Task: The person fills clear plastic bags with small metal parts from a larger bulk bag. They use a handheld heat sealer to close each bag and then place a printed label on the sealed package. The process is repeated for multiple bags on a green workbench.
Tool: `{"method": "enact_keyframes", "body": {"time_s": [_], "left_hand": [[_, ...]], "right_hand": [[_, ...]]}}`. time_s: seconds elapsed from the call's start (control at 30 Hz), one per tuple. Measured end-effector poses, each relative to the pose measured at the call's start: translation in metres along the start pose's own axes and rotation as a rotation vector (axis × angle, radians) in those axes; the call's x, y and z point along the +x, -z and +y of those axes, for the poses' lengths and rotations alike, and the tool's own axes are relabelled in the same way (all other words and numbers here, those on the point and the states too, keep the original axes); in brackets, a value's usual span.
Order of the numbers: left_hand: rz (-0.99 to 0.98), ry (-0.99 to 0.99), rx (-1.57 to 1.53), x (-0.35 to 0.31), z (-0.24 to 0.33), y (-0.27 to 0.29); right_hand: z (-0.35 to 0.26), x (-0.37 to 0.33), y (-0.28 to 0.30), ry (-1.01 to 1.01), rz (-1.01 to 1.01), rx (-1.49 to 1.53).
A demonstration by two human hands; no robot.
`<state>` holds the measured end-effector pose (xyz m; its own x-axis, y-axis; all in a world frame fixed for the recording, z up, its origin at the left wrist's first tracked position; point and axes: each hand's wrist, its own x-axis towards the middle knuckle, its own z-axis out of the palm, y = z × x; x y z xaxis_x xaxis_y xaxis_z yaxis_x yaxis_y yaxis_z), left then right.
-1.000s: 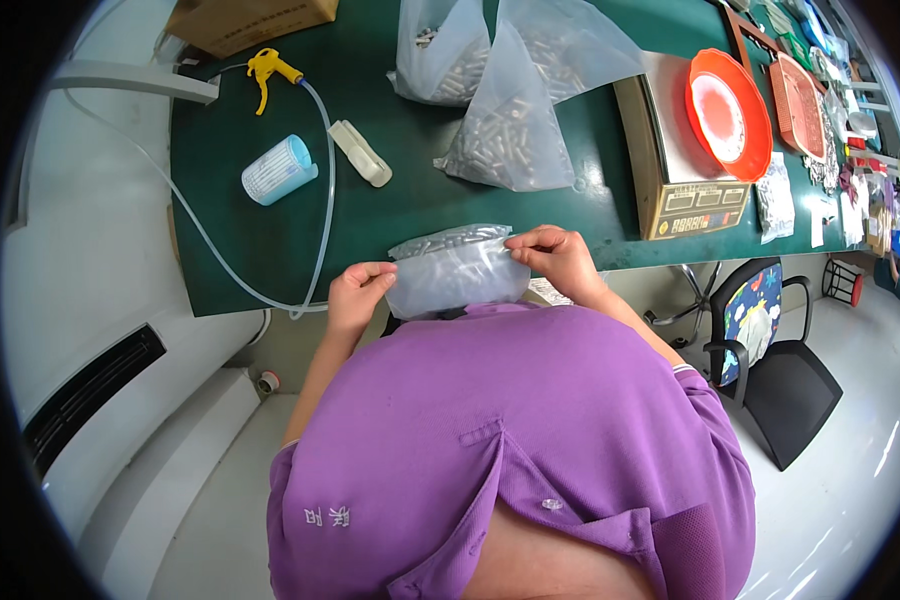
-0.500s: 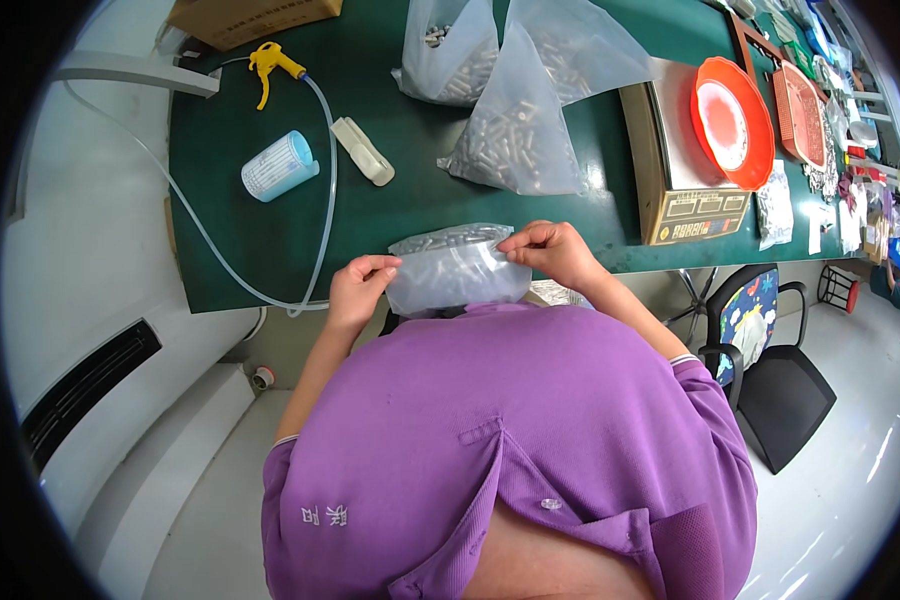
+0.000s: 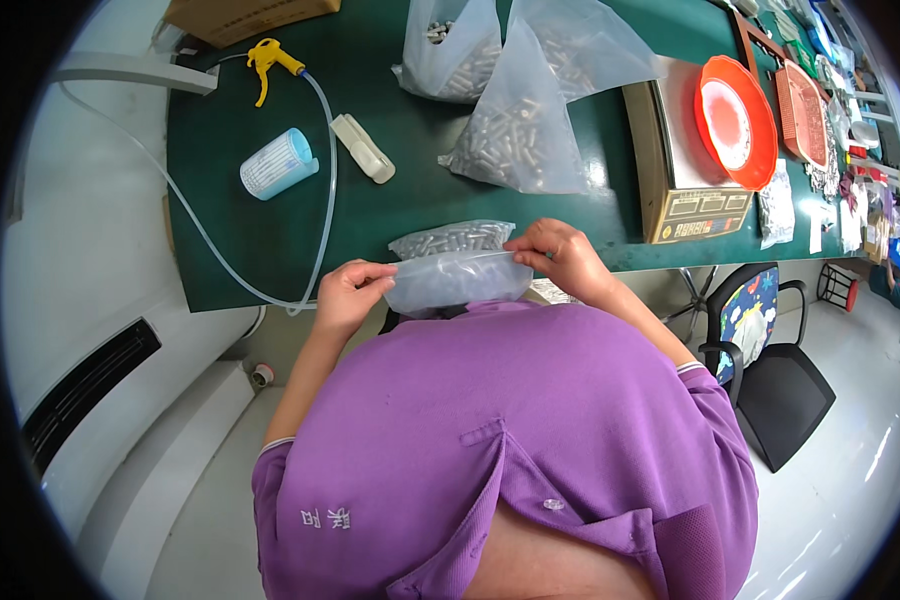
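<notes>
Tabletop point(image 3: 255, 240), dark green, runs across the view. Toward its far side stand three big filled sacks point(image 3: 515, 140), slumped together, likely set back to leave working room. To their right a boxy scale point(image 3: 690, 215) bears a red dish point(image 3: 767, 115) on its metal plate, perhaps as a weighing pan. A smaller clear bag point(image 3: 460, 278) is at the near edge, right before the person's chest: its filled part lies on the green surface, its bare plastic spreads toward the body. Its long axis runs left to right, roughly along the table edge, and the flap points at the person. The left hand point(image 3: 348, 297) and right hand point(image 3: 562, 258) are each narrowed to a thumb-and-finger pinch at opposite ends of that plastic, apparently to stretch it flat. Farther left lie a blue roll point(image 3: 280, 165), a yellow air gun point(image 3: 267, 65) and a pale stapler-like tool point(image 3: 362, 150), out of the hands' way. Smallest are short metal pieces point(image 3: 455, 240), gathered in the bag's far part.
</notes>
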<state>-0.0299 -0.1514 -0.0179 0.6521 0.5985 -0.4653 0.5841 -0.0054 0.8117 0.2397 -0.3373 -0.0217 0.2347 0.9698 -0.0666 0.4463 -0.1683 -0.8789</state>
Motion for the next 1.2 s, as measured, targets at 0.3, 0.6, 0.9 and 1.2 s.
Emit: {"method": "enact_keyframes", "body": {"time_s": [0.3,0.6,0.9,1.2], "left_hand": [[-0.007,-0.152,0.184,-0.004,0.014,0.002],[-0.105,-0.201,0.214,0.014,0.000,0.004],[-0.118,0.336,-0.338,0.014,-0.017,-0.005],[-0.059,0.352,-0.616,0.017,-0.034,-0.014]], "right_hand": [[-0.010,-0.001,-0.001,-0.046,-0.001,-0.054],[0.026,-0.002,-0.014,-0.087,0.004,-0.051],[0.024,-0.006,-0.009,-0.676,0.024,0.776],[-0.006,-0.008,0.015,-0.601,-0.246,0.458]]}}
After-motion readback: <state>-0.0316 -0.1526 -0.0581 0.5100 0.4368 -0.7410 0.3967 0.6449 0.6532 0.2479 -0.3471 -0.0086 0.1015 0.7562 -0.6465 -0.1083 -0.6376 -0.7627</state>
